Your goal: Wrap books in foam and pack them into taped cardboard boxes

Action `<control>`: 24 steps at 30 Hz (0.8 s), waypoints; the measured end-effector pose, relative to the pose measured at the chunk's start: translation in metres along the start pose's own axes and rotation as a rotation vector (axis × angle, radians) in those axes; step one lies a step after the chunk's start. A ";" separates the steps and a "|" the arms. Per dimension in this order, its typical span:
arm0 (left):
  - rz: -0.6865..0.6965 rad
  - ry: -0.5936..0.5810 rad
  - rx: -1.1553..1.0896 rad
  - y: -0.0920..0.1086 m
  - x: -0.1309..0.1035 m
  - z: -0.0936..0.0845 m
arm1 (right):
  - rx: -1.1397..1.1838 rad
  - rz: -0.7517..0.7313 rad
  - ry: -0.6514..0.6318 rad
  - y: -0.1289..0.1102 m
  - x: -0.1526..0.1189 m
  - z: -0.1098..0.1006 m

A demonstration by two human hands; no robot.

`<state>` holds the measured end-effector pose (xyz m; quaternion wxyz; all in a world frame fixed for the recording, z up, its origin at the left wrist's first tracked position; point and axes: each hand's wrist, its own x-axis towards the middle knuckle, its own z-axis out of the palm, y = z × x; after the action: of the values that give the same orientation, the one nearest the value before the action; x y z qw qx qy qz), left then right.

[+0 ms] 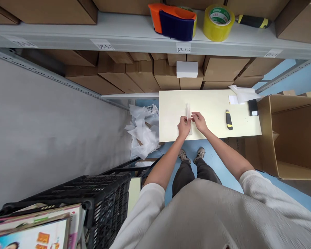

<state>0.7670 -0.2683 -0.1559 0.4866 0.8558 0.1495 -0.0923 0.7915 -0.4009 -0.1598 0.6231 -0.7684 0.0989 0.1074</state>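
A thin, whitish, narrow item (188,110) stands on edge above the pale tabletop (171,103). My left hand (184,127) pinches its near end between thumb and fingers. Just to the right, my right hand (199,121) has its fingertips at the item's side, the fingers bent and partly apart; whether they grip it is too small to tell. On the right part of the table lies a black and yellow utility knife (228,120). Farther right are a black flat box (253,107) and a translucent white sheet (243,94).
An open cardboard box (295,138) stands right of the table. Crumpled white wrapping (143,135) lies to the left. A black crate (103,204) with books is at lower left. The shelf (134,31) above holds a tape dispenser (173,22), yellow tape (217,24) and cartons.
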 end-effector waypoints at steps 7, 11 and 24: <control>-0.102 0.097 0.115 -0.038 0.020 -0.024 | -0.084 0.041 0.028 0.023 0.002 0.017; -0.200 0.043 0.193 -0.048 0.028 -0.033 | -0.168 0.152 0.071 0.041 0.000 0.018; -0.141 -0.010 0.161 -0.054 0.019 -0.039 | -0.193 0.177 0.131 0.054 0.000 0.021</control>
<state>0.7663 -0.2062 -0.1851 0.4095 0.8788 0.1990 -0.1426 0.7757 -0.3911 -0.2143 0.5267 -0.8183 0.1960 0.1204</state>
